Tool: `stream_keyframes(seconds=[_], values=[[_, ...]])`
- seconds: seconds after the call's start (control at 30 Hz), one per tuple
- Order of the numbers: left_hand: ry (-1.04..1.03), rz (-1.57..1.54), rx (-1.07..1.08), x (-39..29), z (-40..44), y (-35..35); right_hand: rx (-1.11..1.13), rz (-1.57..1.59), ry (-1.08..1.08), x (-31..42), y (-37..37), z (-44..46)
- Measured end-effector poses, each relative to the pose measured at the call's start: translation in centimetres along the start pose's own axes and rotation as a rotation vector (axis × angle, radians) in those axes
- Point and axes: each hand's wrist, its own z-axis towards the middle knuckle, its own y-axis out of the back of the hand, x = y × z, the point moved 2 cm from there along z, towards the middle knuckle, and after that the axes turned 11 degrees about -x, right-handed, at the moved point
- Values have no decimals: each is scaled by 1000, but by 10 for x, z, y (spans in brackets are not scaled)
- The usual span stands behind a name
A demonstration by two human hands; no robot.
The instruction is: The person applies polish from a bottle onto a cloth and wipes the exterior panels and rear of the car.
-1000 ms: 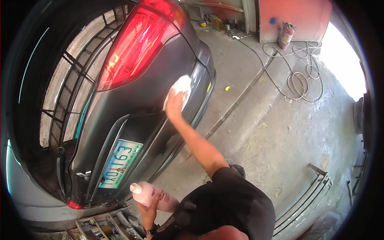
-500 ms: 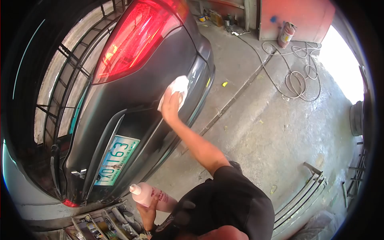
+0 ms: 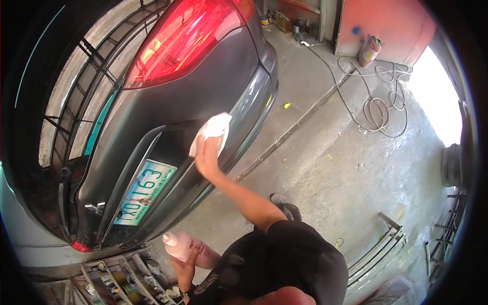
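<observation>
A white cloth (image 3: 216, 129) is bunched under the fingers of my right hand (image 3: 207, 158), which presses it against the dark grey rear panel of a car (image 3: 188, 104), between the number plate (image 3: 146, 193) and the bumper. My left hand (image 3: 184, 269) is wrapped round a pale pink plastic bottle (image 3: 190, 249) with a white nozzle cap, held tilted near my body. Red lettering marks the bottle's side. Above my right hand in view is the car's red tail light (image 3: 185, 38).
Below the car stands a wooden rack (image 3: 109, 284) holding bottles and tools. A coiled hose (image 3: 376, 109) and a fire extinguisher (image 3: 370, 52) are on the concrete floor by a red panel (image 3: 386, 25). Metal bars (image 3: 378, 254) lie at lower right.
My right hand has slid the cloth down and slightly left in view across the panel, closer to the number plate. My left hand still grips the bottle, in nearly the same place.
</observation>
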Motion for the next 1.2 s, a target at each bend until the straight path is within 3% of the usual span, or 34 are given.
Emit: stream_keyframes(seconds=[0.1,0.27,0.37,0.57,0.6,0.7,0.8,0.87,1.03,1.2], values=[[29,-50,-36,-14,-6,-4,303,110,-181,3,19,-35],[29,52,-15,14,9,-9,148,568,-665,-17,74,4],[28,149,16,-3,15,-22,189,517,-768,-41,110,55],[3,177,76,0,34,-34,195,139,-503,-90,133,158],[0,187,66,-4,36,-38,108,170,-442,-91,132,174],[11,201,43,-17,34,-41,-10,366,-541,-70,133,213],[30,186,32,-23,35,-44,292,361,-623,-73,125,212],[22,199,6,-27,34,-46,467,138,-502,-76,112,199],[30,146,-11,-22,30,-44,550,-461,-343,-77,121,219],[122,111,-16,-40,23,-51,665,-534,-187,-93,110,258]])
